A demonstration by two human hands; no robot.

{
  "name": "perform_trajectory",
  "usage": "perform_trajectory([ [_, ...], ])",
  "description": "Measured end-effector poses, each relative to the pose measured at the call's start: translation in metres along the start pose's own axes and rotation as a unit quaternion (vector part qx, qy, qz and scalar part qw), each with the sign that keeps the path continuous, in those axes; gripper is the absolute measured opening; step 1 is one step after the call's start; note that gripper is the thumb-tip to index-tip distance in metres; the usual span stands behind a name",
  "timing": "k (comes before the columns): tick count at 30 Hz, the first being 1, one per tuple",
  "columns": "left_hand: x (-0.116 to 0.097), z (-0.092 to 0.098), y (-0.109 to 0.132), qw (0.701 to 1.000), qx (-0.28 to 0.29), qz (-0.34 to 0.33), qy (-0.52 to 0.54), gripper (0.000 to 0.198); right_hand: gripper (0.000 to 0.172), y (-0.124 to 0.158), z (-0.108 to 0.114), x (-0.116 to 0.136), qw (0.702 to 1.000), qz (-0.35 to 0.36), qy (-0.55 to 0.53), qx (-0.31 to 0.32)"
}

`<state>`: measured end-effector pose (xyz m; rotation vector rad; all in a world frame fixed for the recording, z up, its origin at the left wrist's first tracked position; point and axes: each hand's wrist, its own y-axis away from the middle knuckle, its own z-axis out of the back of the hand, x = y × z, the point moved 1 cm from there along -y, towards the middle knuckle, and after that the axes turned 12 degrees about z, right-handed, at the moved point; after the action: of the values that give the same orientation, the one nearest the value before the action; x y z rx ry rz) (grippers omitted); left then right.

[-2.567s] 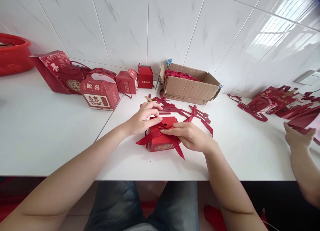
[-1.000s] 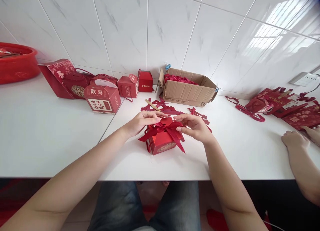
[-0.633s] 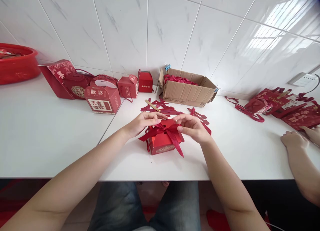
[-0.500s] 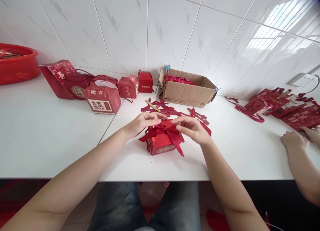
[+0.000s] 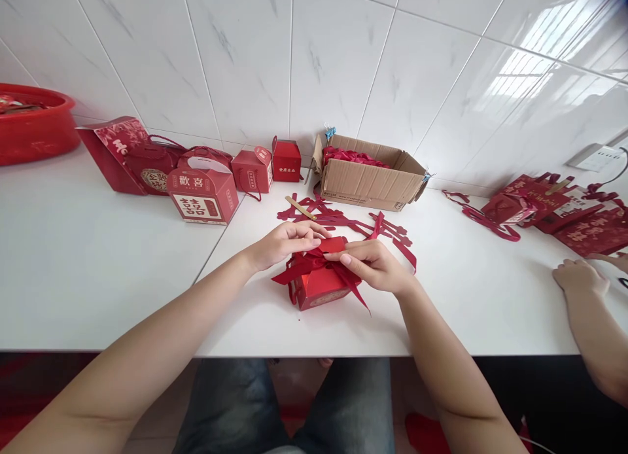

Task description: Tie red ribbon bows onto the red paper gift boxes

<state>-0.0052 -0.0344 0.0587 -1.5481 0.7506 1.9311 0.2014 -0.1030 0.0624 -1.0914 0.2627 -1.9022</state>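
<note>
A small red gift box (image 5: pixel 321 288) sits on the white table (image 5: pixel 98 271) in front of me. A red ribbon (image 5: pixel 299 269) is tied over its top, its tails trailing down both sides. My left hand (image 5: pixel 282 241) rests on the box's upper left, fingers curled and pinching the ribbon at the top. My right hand (image 5: pixel 375 265) lies over the right side, thumb and forefinger closed on the ribbon near the knot. The knot itself is partly hidden under my fingers.
Behind the box lie loose red paper strips (image 5: pixel 343 217) and a cardboard box (image 5: pixel 370 173) of red ribbon. Several finished red boxes (image 5: pixel 201 189) line the wall at left, a red basin (image 5: pixel 32 123) beyond. Another person's hands (image 5: pixel 579 277) and flat red boxes (image 5: pixel 554 205) are at right.
Both hands have come down from the spread bow onto the top of the box, and the bow loops now lie flatter. The other person's hand has shifted slightly.
</note>
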Motion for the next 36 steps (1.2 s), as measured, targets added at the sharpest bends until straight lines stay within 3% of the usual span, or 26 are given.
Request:
perform_trajectory([
  [21, -0.0016, -0.0060, -0.0022, 0.998, -0.001, -0.014, -0.064, 0.048, 0.049, 0.0024, 0.0018, 0.0022, 0.999, -0.033, -0.002, 0.030],
  [27, 0.0001, -0.0071, -0.0007, 1.000, 0.008, 0.009, 0.010, 0.038, 0.044, 0.0021, 0.0002, 0.0008, 0.999, -0.028, -0.024, 0.008],
  [32, 0.0056, -0.0084, -0.0015, 0.997, 0.013, 0.021, 0.074, 0.051, 0.040, 0.0047, 0.0009, -0.0015, 0.998, -0.053, -0.025, -0.006],
  [36, 0.0043, -0.0096, -0.0030, 0.997, 0.009, 0.044, 0.066, 0.047, 0.039, 0.0057, 0.0026, -0.0007, 0.998, -0.061, -0.022, -0.009],
])
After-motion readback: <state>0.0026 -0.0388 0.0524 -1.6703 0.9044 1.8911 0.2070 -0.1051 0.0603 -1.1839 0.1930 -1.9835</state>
